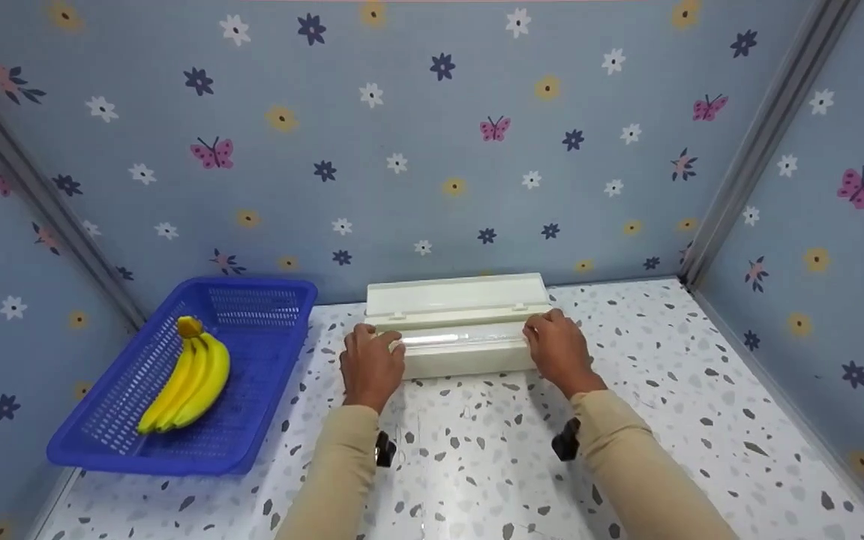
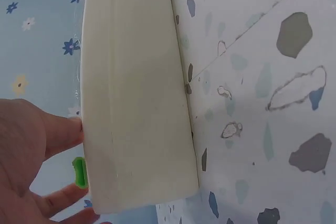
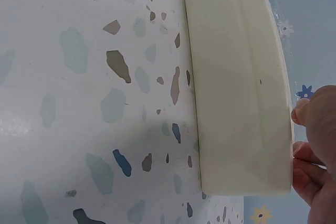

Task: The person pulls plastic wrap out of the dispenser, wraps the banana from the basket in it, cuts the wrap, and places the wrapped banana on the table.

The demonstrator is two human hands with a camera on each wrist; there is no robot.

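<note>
A white cling film dispenser [image 1: 469,361] lies on the table with its lid [image 1: 456,295] raised towards the wall. Clear cling film [image 1: 462,335] shines along its open top. At the left end, my left hand [image 1: 373,366] grips the dispenser, thumb on the upper edge and fingers round the end. A small green piece [image 2: 80,172] shows between thumb and fingers in the left wrist view. My right hand [image 1: 558,351] holds the opposite end with curled fingers. Parts of the fingers are hidden behind the dispenser.
On the left stands a blue plastic basket [image 1: 259,375] with a bunch of yellow bananas [image 1: 192,379] in it. A flowered wall [image 1: 402,202] rises directly behind the dispenser, with side panels left and right. The tabletop [image 1: 469,465] is white with grey speckles.
</note>
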